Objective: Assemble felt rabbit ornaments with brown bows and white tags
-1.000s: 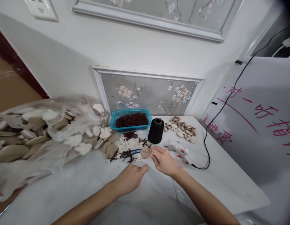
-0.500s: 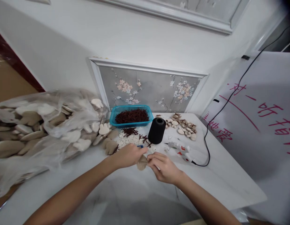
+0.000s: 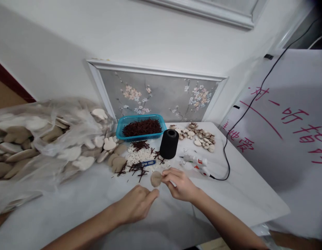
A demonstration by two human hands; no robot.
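Observation:
My right hand (image 3: pixel 180 184) pinches the edge of a small rounded beige fabric piece (image 3: pixel 155 179) above the table. My left hand (image 3: pixel 137 204) is just below and left of that piece, fingers curled in and thumb pointing towards it. Whatever the left fingers may hold is hidden. Blue-handled thread snips (image 3: pixel 149 163) lie on the table beyond the hands, beside dark brown tied cord bows (image 3: pixel 137 166). Small white bits (image 3: pixel 141 153) are scattered around them. A black cone of thread (image 3: pixel 169 144) stands upright behind the piece.
A blue basket (image 3: pixel 118 131) of brown bows stands by the wall. A clear plastic bag (image 3: pixel 50 139) of beige and white plush pieces fills the left. Finished-looking small pieces (image 3: pixel 202 137) lie back right, near a glue gun (image 3: pixel 196 161) with a black cord (image 3: pixel 227 159).
My left hand has drawn back towards me and left, away from the beige piece, uncovering the snips and bows. My right hand still holds the piece. The view has shifted slightly.

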